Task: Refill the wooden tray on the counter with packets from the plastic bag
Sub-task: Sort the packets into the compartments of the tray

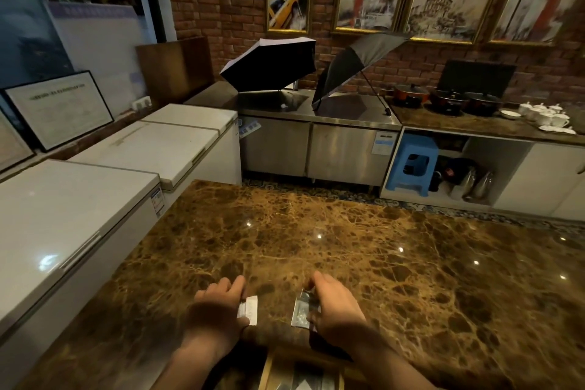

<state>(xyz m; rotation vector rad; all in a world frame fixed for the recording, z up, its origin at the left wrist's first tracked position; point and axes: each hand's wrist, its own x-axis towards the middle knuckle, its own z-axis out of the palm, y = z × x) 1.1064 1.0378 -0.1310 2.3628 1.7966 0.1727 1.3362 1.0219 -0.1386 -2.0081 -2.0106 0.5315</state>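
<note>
Wooden tray [269, 367], light-rimmed at the marble counter's [316, 231] near edge, already holds some packets (count unclear), while the left hand [218, 307] pinches a white paper packet [248, 310] and the right hand [335, 304] a clear plastic packet [302, 310], both undelivered.

The marble bench [316, 231] lies bare ahead of both hands and out to its far edge, open to any reach. Near the front edge, the wooden tray [269, 370] sits between the forearms, partly cut off by the frame. White chest freezers [79, 215] bound the left side.
</note>
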